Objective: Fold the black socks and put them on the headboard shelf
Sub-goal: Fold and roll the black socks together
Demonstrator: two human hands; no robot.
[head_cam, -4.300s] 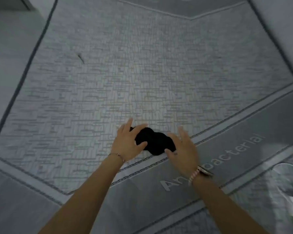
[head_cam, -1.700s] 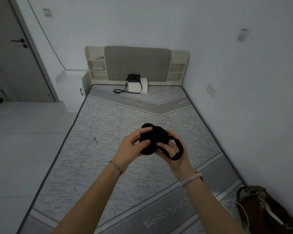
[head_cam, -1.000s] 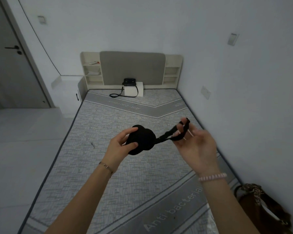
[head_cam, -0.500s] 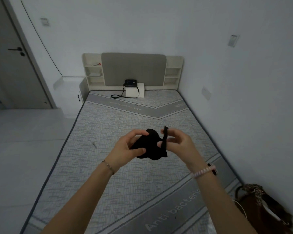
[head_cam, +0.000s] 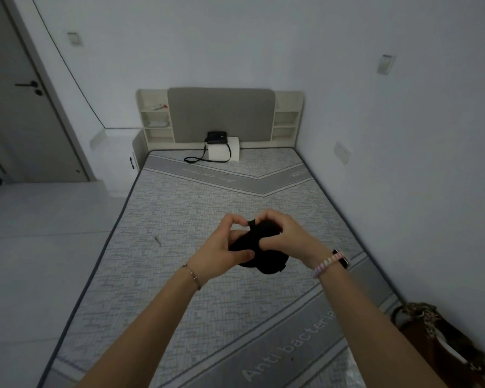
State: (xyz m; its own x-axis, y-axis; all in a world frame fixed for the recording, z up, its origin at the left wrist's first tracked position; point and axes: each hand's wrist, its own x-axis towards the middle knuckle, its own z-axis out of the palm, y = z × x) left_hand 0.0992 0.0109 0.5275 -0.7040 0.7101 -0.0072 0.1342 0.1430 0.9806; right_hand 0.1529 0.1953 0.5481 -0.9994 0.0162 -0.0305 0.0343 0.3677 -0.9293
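From the head camera I see my two hands held up together over the bed [head_cam: 179,219], and the black socks [head_cam: 259,249] sit squeezed between them, in the air and not touching the bed. My left hand [head_cam: 221,247] is on the left side of the socks, with its fingers curled around them and its thumb pressed on the front. My right hand [head_cam: 287,236] is on the right side and a bit on top, with its fingers bent down tight into the dark cloth. Both hands are closed on the socks. The socks look like one soft black lump, rolled up into a ball. A small flap of cloth pokes up at the top, right where my two pointer fingers come close. The round bottom of the lump hangs out below my hands. I can see a thin bracelet [head_cam: 192,275] on my left wrist and a pink beaded band [head_cam: 328,264] on my right wrist. Far away at the top of the bed is the headboard shelf [head_cam: 287,119], well apart from the socks. A small black bag [head_cam: 216,137] and a white box [head_cam: 224,154] sit in front of the headboard. A brown bag [head_cam: 443,343] is on the floor at the right.
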